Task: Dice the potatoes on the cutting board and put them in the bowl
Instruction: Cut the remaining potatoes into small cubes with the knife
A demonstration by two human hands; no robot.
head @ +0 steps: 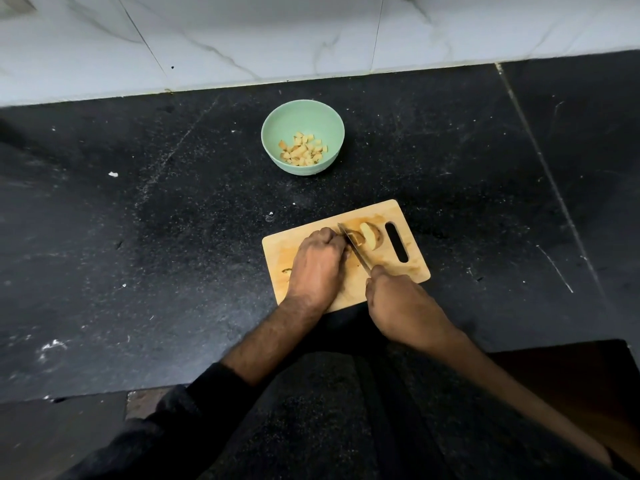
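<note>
The left hand (317, 263) curls over a potato (367, 235) on the board (412, 268). The right hand (398, 299) grips a knife (353, 245) cutting it. Dice lie in the bowl (277, 133).

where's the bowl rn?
Head view: the green bowl sits on the black counter, centre of frame, beyond the cutting board and near the white wall, with diced potato inside.
</note>
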